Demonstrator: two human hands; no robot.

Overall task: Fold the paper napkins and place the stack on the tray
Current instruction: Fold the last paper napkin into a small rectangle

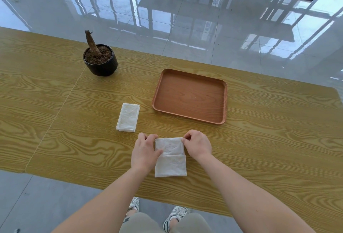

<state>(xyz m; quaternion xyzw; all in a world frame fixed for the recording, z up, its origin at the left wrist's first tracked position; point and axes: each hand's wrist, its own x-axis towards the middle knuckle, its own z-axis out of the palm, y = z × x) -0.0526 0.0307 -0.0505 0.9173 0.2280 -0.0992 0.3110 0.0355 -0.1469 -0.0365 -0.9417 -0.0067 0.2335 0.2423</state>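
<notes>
A white paper napkin [170, 160] lies on the wooden table [55, 121] near its front edge, its far half doubled over the near half. My left hand [144, 151] pinches the napkin's far left corner, thumb resting on the paper. At the far right corner, my right hand [197, 144] grips the folded edge between thumb and fingers. A small stack of folded napkins [128, 117] sits to the far left of my hands. The brown wooden tray [189, 95] stands beyond my right hand with nothing in it.
A black pot [101, 62] with soil and a bare stem stands at the back left of the table. Glossy tiled floor lies beyond the table's far edge. My shoes and knees show below the near edge.
</notes>
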